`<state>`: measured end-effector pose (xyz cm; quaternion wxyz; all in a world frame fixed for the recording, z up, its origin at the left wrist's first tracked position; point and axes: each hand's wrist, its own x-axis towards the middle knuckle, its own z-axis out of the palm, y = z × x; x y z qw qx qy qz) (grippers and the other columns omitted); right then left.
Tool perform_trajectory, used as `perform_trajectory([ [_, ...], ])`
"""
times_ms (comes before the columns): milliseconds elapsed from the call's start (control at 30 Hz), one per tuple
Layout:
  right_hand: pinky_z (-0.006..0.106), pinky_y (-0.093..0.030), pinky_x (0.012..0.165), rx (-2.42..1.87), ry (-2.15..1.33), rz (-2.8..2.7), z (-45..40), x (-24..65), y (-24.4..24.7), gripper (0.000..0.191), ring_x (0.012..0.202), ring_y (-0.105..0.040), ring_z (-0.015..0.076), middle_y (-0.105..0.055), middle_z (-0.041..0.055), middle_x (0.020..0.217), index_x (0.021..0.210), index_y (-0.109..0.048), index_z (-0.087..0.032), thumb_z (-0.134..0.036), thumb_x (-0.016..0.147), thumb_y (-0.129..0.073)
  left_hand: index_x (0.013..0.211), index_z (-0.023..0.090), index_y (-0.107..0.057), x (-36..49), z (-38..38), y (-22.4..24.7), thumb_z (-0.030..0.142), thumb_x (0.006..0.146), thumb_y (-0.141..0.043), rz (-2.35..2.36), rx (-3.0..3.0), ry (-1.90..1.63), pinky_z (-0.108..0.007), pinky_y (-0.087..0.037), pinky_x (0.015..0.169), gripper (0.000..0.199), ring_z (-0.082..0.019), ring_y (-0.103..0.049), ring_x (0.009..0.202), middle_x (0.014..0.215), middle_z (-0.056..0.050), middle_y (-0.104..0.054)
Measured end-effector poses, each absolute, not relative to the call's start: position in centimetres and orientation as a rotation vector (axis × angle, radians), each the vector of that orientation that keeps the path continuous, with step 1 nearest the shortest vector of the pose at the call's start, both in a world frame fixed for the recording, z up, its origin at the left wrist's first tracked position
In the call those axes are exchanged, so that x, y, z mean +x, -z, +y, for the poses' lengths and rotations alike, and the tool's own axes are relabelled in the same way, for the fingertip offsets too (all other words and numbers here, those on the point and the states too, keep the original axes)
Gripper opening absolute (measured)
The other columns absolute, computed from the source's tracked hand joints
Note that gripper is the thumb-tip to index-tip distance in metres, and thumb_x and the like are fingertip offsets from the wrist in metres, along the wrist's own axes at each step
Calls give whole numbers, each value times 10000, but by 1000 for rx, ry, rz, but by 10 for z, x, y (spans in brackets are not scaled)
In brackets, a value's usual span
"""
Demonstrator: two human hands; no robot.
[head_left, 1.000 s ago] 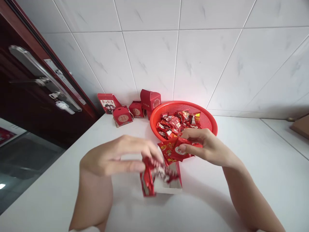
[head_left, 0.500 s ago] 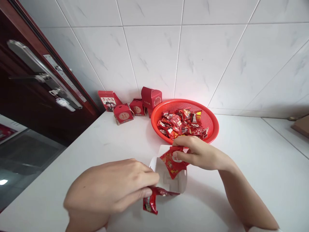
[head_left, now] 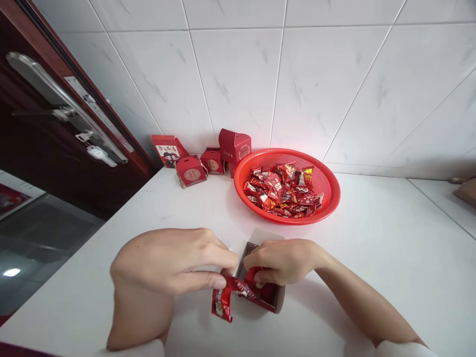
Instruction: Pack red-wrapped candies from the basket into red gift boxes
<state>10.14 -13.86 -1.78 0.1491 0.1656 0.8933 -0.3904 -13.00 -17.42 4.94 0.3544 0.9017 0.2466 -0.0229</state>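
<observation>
My left hand (head_left: 178,263) is closed on red wrapped candies (head_left: 222,301) that hang from its fingertips at the near left side of a small open box (head_left: 277,302). One of these wrappers stretches over the box's near edge. The box is white on its raised flap and dark inside. Reaching into it from the right, my right hand (head_left: 284,260) pinches another red candy packet (head_left: 253,277), partly covered by the fingers. Behind the box stands a red plastic basket (head_left: 330,203) with many red wrapped candies (head_left: 286,191) in it.
Several red gift boxes (head_left: 191,171) stand against the tiled wall (head_left: 238,79), left of the basket. A dark red door (head_left: 33,129) with a handle and hanging keys is at the left. A brown object (head_left: 466,191) lies at the right edge of the white tabletop (head_left: 386,238).
My right hand has come down and toward me, carrying its red candy packet from above the box into it. My left hand has shifted slightly left, still holding its candies.
</observation>
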Motion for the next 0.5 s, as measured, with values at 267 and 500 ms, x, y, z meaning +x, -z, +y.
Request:
perform_trajectory([
  [267, 249, -361, 570, 819, 1203, 2839, -139, 123, 1, 171, 646, -464, 122, -587, -4, 789, 837, -536, -188, -61, 949, -519, 879, 218, -682, -128, -179, -56, 157, 985, -525, 650, 2288, 54, -289, -447, 629, 199, -201, -627, 660, 775, -37, -706],
  [500, 254, -401, 653, 869, 1334, 2960, -135, 128, -2, 158, 704, -535, 131, -651, 0, 812, 833, -620, -185, -91, 950, -570, 924, 224, -714, -128, -175, -57, 203, 1003, -538, 755, 2245, -81, -273, -441, 634, 195, -191, -652, 671, 775, -12, -715],
])
